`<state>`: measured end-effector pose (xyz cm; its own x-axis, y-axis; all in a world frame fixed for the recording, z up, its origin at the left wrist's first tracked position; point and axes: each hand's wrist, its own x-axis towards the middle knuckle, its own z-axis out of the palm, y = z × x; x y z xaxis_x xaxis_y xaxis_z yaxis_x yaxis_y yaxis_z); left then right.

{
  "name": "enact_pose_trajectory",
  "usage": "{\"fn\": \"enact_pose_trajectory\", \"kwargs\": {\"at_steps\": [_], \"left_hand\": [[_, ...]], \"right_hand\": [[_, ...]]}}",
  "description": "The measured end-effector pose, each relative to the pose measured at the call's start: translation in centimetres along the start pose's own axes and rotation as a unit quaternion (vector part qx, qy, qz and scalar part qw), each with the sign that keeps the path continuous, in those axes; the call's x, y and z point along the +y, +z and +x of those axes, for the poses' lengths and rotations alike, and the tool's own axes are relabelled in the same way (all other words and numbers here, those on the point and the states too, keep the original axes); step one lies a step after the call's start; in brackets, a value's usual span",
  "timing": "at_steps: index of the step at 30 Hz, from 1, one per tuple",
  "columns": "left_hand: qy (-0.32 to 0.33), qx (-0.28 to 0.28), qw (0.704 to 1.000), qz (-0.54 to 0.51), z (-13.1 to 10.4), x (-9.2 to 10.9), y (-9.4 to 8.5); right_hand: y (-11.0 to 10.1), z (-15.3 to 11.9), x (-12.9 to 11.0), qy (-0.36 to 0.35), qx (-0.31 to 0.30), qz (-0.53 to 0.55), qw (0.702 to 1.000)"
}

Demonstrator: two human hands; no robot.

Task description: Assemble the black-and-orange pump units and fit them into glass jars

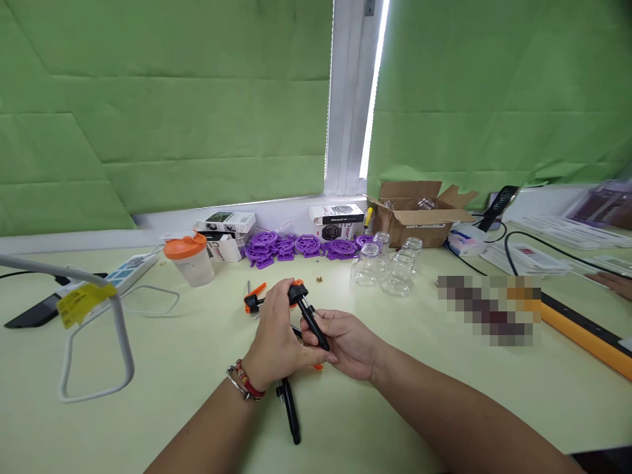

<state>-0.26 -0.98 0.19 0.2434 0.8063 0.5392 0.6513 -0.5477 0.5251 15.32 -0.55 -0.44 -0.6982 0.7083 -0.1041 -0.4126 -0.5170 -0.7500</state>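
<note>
Both hands meet just below the centre of the frame, around a black tool [318,332] with an orange bit at its top end. The left hand [279,339] has its fingers curled by the tool's upper end and its thumb near the lower tip; the right hand [353,342] pinches the shaft. The tool tilts, its tip pointing down and right.

Below the left hand, a black rod [291,415] lies on the table [197,408]. Just beyond that hand lies an orange-and-black piece [254,301].

Purple parts [307,245] are heaped along the back, centre of the frame, with small boxes [340,212] behind them. Right of these stand clear jars [396,273], near an open carton [419,224]. An orange-lidded cup [197,263] stands left of centre. At the far right edge, another person's hand [615,283] shows.
</note>
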Motion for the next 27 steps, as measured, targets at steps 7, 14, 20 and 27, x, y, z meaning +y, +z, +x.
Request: {"fn": "enact_pose_trajectory", "kwargs": {"at_steps": [7, 14, 20, 27], "left_hand": [[-0.001, 0.026, 0.999, 0.043, 0.2, 0.8, -0.2], [0.024, 0.044, 0.995, 0.089, 0.4, 0.5, -0.1], [0.033, 0.053, 0.989, 0.134, 0.6, 0.2, 0.1], [0.005, 0.020, 0.978, 0.209, 0.8, -1.0, 1.1]], "right_hand": [[-0.1, 0.1, -0.1, 0.002, 0.021, 0.002, 1.000], [-0.3, 0.4, 0.2, -0.043, 0.113, -0.038, 0.992], [-0.2, 0.2, -0.3, -0.078, 0.137, -0.114, 0.981], [-0.7, 0.5, 0.0, -0.172, 0.175, -0.349, 0.905]]}}
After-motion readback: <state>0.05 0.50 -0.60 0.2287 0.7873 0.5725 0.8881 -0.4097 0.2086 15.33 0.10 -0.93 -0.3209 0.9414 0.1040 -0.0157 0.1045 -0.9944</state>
